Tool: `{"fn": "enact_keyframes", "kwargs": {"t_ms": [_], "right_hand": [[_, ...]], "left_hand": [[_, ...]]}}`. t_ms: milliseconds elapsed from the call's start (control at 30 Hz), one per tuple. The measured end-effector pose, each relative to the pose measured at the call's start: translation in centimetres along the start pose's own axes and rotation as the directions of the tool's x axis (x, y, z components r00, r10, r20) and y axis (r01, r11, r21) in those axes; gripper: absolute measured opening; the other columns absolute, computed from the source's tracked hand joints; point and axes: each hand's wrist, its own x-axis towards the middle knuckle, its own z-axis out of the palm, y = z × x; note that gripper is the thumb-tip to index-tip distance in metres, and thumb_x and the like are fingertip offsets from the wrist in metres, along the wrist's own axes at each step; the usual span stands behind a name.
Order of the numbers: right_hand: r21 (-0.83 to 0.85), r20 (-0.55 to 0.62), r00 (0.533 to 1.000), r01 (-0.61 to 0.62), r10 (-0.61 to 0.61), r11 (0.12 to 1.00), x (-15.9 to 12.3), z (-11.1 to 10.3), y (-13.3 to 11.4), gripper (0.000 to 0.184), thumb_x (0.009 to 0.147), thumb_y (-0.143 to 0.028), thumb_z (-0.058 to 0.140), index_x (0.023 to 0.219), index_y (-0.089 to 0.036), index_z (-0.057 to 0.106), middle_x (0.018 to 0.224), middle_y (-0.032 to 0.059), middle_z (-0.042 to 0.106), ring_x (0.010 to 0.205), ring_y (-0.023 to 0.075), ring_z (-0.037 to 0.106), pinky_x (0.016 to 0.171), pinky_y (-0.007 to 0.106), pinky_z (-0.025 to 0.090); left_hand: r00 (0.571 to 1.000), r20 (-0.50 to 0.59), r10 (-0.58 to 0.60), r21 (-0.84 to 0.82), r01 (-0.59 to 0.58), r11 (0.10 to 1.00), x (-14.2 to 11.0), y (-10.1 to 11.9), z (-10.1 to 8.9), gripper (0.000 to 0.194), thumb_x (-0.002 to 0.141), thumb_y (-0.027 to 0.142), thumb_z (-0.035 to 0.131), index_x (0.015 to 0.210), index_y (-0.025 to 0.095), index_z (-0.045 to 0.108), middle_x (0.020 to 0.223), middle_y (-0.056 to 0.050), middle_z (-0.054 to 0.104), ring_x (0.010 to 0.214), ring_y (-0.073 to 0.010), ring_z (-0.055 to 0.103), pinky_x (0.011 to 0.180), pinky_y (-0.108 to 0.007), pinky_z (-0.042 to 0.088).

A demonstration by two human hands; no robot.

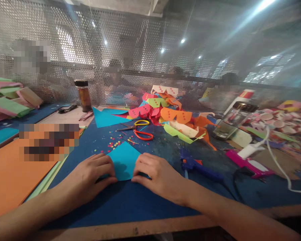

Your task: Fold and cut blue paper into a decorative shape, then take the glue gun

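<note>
A piece of blue paper (125,160) lies on the dark blue table in front of me, its pointed corner facing away. My left hand (96,170) pinches its left side, fingers on top and thumb at the near edge. On the right side, my right hand (153,170) grips the paper the same way. Just beyond the paper lie scissors (130,128) with one yellow and one red handle, blades pointing left. Small coloured paper scraps (114,144) are scattered between the scissors and my left hand. Another blue paper sheet (102,117) rests farther back.
A heap of folded coloured paper shapes (175,115) stands at the back. To the right are a blue glue gun (200,169), a glass jar (230,122) and a pink power strip (251,164) with a white cord. Orange sheets (10,180) are stacked at left, a brown bottle (84,97) behind.
</note>
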Motion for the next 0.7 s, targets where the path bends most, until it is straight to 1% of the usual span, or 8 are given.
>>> {"fn": "enact_keyframes", "kwargs": {"t_ms": [100, 233, 433, 700], "right_hand": [[0.029, 0.0, 1.0, -0.022, 0.022, 0.999, -0.04, -0.1, -0.04, 0.018, 0.095, -0.033, 0.061, 0.087, -0.018, 0.067, 0.089, 0.002, 0.064, 0.085, 0.0159, 0.056, 0.078, 0.029, 0.043], [0.041, -0.009, 0.999, -0.053, 0.054, 0.998, 0.0, -0.15, -0.17, 0.017, 0.094, -0.032, 0.063, 0.086, -0.017, 0.065, 0.089, 0.0021, 0.065, 0.086, 0.0162, 0.056, 0.08, 0.03, 0.043], [0.008, -0.011, 0.994, -0.107, 0.107, 0.994, -0.03, 0.04, -0.44, 0.019, 0.095, -0.033, 0.062, 0.084, -0.018, 0.064, 0.089, 0.0018, 0.063, 0.086, 0.0165, 0.055, 0.081, 0.033, 0.041], [0.01, 0.027, 0.984, -0.178, 0.178, 0.984, 0.07, -0.03, -0.61, 0.019, 0.093, -0.034, 0.065, 0.083, -0.018, 0.062, 0.092, 0.0019, 0.062, 0.09, 0.0168, 0.056, 0.084, 0.034, 0.041]], "left_hand": [[0.999, 0.001, -0.033, -0.018, 0.033, 0.999, -0.11, -0.15, 0.18, 0.018, 0.099, 0.028, 0.052, 0.085, 0.021, 0.06, 0.087, -0.001, 0.063, 0.082, -0.0178, 0.058, 0.078, -0.032, 0.044], [0.998, -0.018, -0.057, -0.028, 0.057, 0.998, -0.06, -0.16, 0.34, 0.015, 0.098, 0.027, 0.052, 0.085, 0.022, 0.058, 0.087, 0.0, 0.063, 0.084, -0.0177, 0.058, 0.085, -0.035, 0.045], [0.995, -0.019, -0.096, -0.013, 0.096, 0.995, 0.03, -0.04, 0.55, 0.016, 0.098, 0.026, 0.051, 0.083, 0.022, 0.055, 0.087, 0.0, 0.061, 0.086, -0.0182, 0.056, 0.09, -0.038, 0.043], [0.994, -0.006, -0.112, -0.001, 0.112, 0.994, 0.07, 0.19, 0.57, 0.017, 0.096, 0.024, 0.05, 0.08, 0.021, 0.052, 0.086, 0.0, 0.058, 0.085, -0.0187, 0.053, 0.077, -0.034, 0.043]]}}
